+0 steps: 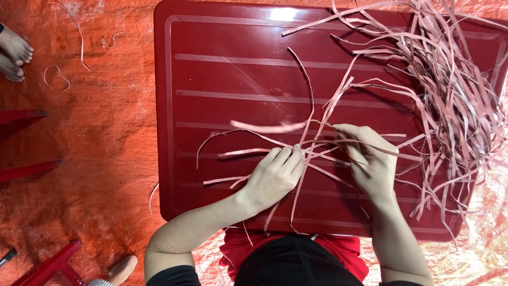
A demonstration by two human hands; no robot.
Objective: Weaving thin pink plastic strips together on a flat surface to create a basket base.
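A dark red plastic table [222, 74] stands in front of me. A big loose heap of thin pink strips [455, 90] covers its right side. My left hand [272, 177] presses down on a small crossing bundle of pink strips [312, 151] near the table's front middle. My right hand [368, 159] pinches strips of the same bundle just to the right, fingers curled around them. Loose ends fan out to the left and upward from between my hands.
Orange tarpaulin [106, 148] covers the floor, with stray strips [55, 79] lying on it. Another person's bare feet [13, 53] show at the far left, another foot [121, 270] at bottom left. Red stool parts [24, 143] sit along the left edge.
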